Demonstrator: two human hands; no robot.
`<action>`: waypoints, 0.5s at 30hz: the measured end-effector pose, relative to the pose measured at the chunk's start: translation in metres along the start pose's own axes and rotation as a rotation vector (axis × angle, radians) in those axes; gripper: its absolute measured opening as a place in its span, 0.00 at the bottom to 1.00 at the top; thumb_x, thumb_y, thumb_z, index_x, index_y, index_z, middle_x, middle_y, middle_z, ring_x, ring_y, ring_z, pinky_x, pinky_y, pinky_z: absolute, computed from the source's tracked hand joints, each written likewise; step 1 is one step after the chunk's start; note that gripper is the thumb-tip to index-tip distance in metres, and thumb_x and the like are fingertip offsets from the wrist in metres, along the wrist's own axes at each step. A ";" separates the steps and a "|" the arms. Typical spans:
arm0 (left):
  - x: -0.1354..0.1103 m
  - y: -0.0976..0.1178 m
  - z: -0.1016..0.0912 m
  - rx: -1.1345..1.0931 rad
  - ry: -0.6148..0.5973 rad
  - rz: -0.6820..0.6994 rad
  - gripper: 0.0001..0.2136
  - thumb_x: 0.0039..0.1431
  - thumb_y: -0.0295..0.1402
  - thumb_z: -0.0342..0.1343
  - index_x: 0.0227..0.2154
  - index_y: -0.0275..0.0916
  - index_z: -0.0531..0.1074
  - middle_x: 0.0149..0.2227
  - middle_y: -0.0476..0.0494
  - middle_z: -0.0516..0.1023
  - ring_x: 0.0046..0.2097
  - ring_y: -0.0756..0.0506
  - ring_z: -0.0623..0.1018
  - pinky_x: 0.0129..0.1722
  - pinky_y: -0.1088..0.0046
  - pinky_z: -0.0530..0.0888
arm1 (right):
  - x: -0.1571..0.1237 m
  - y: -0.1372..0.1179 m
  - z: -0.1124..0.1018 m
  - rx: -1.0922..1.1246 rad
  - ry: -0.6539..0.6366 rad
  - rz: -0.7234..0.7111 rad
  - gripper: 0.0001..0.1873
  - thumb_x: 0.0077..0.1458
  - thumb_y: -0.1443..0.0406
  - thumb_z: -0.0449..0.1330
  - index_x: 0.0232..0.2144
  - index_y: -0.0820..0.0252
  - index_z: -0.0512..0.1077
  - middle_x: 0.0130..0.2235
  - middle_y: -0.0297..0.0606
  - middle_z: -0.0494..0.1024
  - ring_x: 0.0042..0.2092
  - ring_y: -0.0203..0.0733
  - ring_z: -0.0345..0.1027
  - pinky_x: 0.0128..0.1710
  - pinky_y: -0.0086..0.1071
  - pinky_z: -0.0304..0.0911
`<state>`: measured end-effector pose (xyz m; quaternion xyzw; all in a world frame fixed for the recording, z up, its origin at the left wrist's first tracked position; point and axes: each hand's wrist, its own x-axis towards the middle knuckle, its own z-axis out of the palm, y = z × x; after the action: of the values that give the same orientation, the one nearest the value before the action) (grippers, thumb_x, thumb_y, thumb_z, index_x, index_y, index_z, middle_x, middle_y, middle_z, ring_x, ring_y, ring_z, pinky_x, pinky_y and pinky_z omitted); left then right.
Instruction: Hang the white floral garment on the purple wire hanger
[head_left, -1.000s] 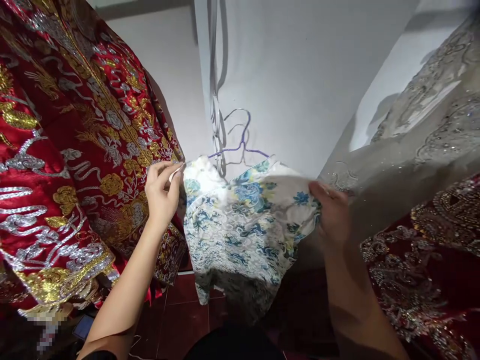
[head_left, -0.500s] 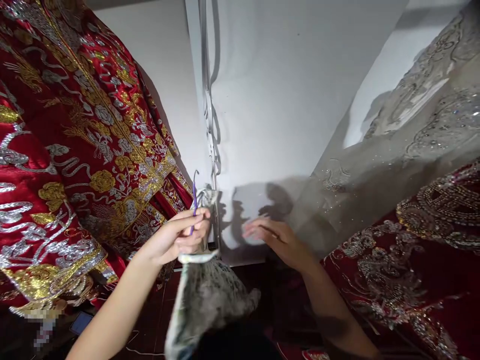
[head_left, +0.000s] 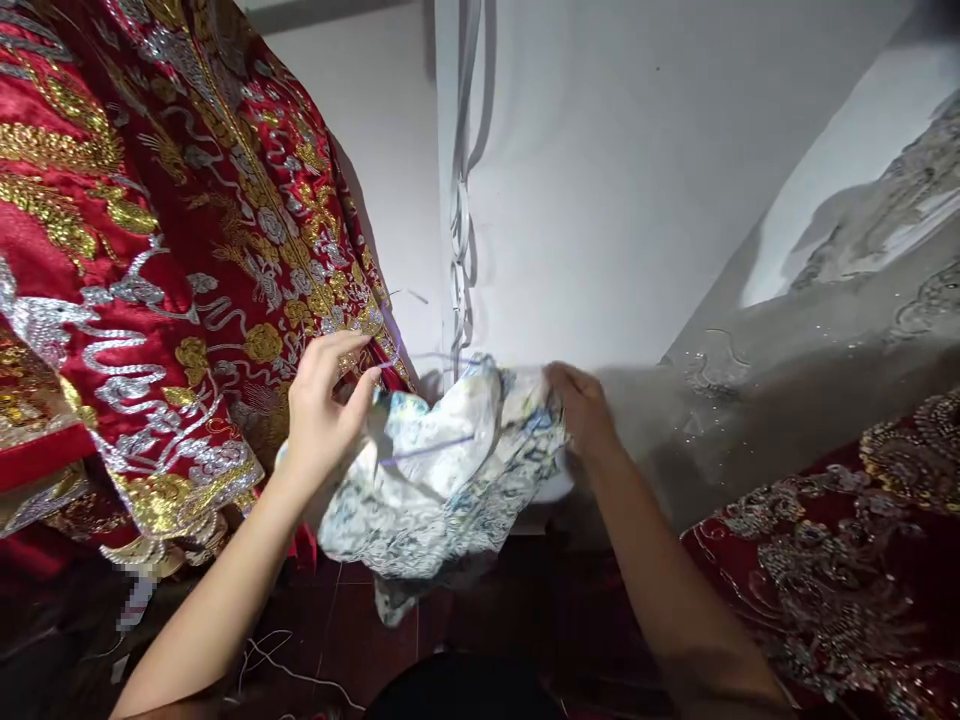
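Two bare hands flank a white short garment with a blue, green and yellow floral print [head_left: 450, 490], which hangs bunched between the forearms, low in front of the person's body. The right hand [head_left: 586, 412] pinches the garment's upper edge on that side, thumb and fingers pressed together on the cloth. The left hand [head_left: 322, 405] is spread, its thumb and fingers parted just beside a thin purple wire hanger [head_left: 427, 450]; whether the fingertips touch the wire, I cannot tell. The hanger's lower bar shows across the pale inside of the garment, and its slightly blurred hook tilts up near the left fingertips. Beyond the left hand hangs a red satin robe with gold and silver embroidery [head_left: 262, 230]. Behind the garment rises a plain white wall [head_left: 600, 200], with a narrow knotted white strap [head_left: 459, 220] running down it. To the right hang a sheer greyish sequined fabric [head_left: 757, 400] and, lower, a dark red beaded cloth [head_left: 825, 580]. Below, a thin white cable [head_left: 304, 678] lies on dark red floor tiles [head_left: 367, 630].
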<state>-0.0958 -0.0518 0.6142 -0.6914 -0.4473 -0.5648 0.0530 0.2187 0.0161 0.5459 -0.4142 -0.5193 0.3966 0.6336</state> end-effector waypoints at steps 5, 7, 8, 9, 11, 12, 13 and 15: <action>-0.050 0.025 0.034 -0.220 -0.318 0.005 0.12 0.64 0.33 0.54 0.48 0.42 0.74 0.31 0.47 0.76 0.32 0.47 0.74 0.35 0.71 0.71 | 0.034 -0.026 0.012 0.168 0.203 -0.033 0.20 0.48 0.47 0.65 0.26 0.55 0.68 0.23 0.30 0.66 0.26 0.39 0.63 0.25 0.32 0.60; -0.070 0.023 0.052 -0.248 -0.570 -0.166 0.19 0.66 0.36 0.51 0.59 0.44 0.66 0.28 0.51 0.74 0.27 0.49 0.72 0.30 0.74 0.68 | 0.031 -0.029 0.015 0.175 0.216 -0.043 0.20 0.49 0.47 0.65 0.26 0.55 0.67 0.23 0.30 0.65 0.26 0.38 0.62 0.25 0.31 0.60; -0.078 0.019 0.061 -0.240 -0.625 -0.235 0.22 0.67 0.37 0.49 0.62 0.44 0.62 0.27 0.52 0.72 0.25 0.49 0.71 0.29 0.75 0.66 | 0.028 -0.030 0.017 0.157 0.209 -0.060 0.20 0.50 0.47 0.64 0.25 0.55 0.66 0.23 0.29 0.64 0.25 0.37 0.61 0.25 0.31 0.60; -0.084 0.013 0.069 -0.223 -0.643 -0.283 0.23 0.67 0.38 0.48 0.64 0.44 0.60 0.26 0.53 0.71 0.25 0.49 0.70 0.29 0.76 0.66 | 0.025 -0.031 0.019 0.130 0.195 -0.084 0.20 0.51 0.47 0.63 0.25 0.55 0.66 0.23 0.29 0.63 0.25 0.36 0.60 0.25 0.30 0.59; -0.092 0.001 0.080 -0.181 -0.633 -0.328 0.23 0.68 0.40 0.46 0.63 0.44 0.60 0.26 0.53 0.70 0.26 0.49 0.71 0.30 0.76 0.65 | 0.024 -0.035 0.024 0.065 0.173 -0.131 0.20 0.54 0.47 0.62 0.25 0.56 0.66 0.23 0.29 0.62 0.26 0.35 0.59 0.25 0.30 0.59; -0.093 -0.004 0.082 -0.163 -0.628 -0.339 0.22 0.68 0.41 0.46 0.62 0.43 0.62 0.25 0.53 0.69 0.26 0.49 0.71 0.30 0.76 0.65 | 0.026 -0.037 0.026 0.037 0.178 -0.150 0.20 0.55 0.47 0.61 0.25 0.56 0.67 0.23 0.30 0.63 0.26 0.36 0.61 0.26 0.30 0.60; -0.094 -0.007 0.083 -0.145 -0.626 -0.348 0.21 0.68 0.41 0.46 0.60 0.43 0.64 0.24 0.53 0.69 0.26 0.49 0.70 0.30 0.76 0.64 | 0.030 -0.040 0.026 0.015 0.201 -0.166 0.20 0.55 0.47 0.60 0.26 0.57 0.68 0.24 0.31 0.64 0.28 0.36 0.62 0.27 0.30 0.61; -0.092 -0.010 0.082 -0.119 -0.627 -0.361 0.20 0.68 0.43 0.45 0.58 0.43 0.67 0.22 0.54 0.67 0.25 0.48 0.70 0.28 0.75 0.63 | 0.040 -0.043 0.021 -0.021 0.289 -0.218 0.22 0.56 0.46 0.58 0.30 0.58 0.70 0.27 0.34 0.68 0.32 0.40 0.67 0.30 0.32 0.64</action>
<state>-0.0385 -0.0500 0.5045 -0.7428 -0.5229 -0.3509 -0.2274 0.2069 0.0410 0.6022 -0.4148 -0.4690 0.2564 0.7364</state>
